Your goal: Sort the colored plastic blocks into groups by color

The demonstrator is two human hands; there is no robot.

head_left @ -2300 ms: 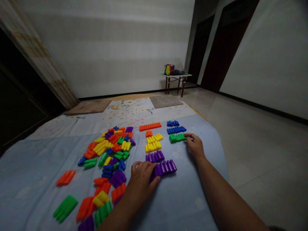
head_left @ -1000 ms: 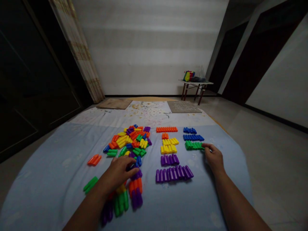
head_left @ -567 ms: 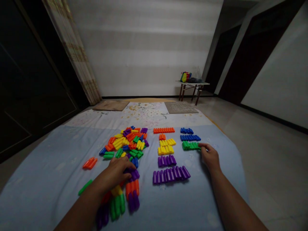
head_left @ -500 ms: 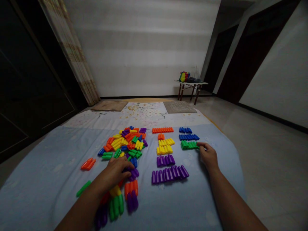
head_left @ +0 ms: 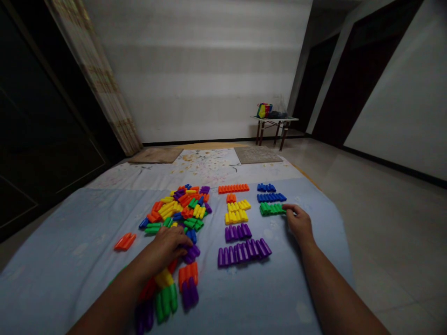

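My right hand (head_left: pixel 299 224) pinches the right end of a row of green bullet-shaped plastic building pieces (head_left: pixel 270 209), which lies on the blue cloth. My left hand (head_left: pixel 171 243) is curled, thumb and fingers at a cluster of purple bullet-shaped pieces (head_left: pixel 191 254) by the near edge of the loose pile (head_left: pixel 179 204). Its fingers partly hide those pieces. Just above the green row lies a blue row (head_left: pixel 271 197). Left of it are two yellow rows (head_left: pixel 237 217), a short purple row (head_left: pixel 238 232) and a long purple row (head_left: pixel 244 253).
An orange row (head_left: pixel 233 189) lies at the back. Orange pieces (head_left: pixel 125 242) sit apart at left. Joined green pieces (head_left: pixel 166 302) and purple pieces (head_left: pixel 190 294) lie near my left forearm. Two brown mats (head_left: pixel 258 155) rest at the table's far end. A small side table (head_left: pixel 274 119) holds bags.
The whole view has shifted slightly, so things appear a little further left. Both hands keep nearly the same places beside the purple cluster and the green row.
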